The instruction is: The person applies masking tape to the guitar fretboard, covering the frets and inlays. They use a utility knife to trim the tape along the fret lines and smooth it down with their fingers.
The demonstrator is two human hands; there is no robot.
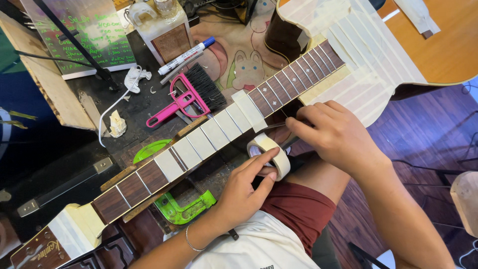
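An acoustic guitar lies across the bench, its dark fretboard (279,88) partly covered with strips of cream masking tape (215,133). My left hand (244,192) holds a roll of masking tape (271,152) just below the neck. My right hand (334,133) pinches the loose end of the tape beside the neck's near edge, with a thin metal blade (271,126) under its fingertips. The guitar body (438,45) at top right is also masked with tape strips.
A pink-handled brush (191,94), a white marker (186,55), a jar, crumpled tissue and a green plastic piece (181,206) lie on the dark bench above and below the neck. A green written board stands at the top left. My lap is under the neck.
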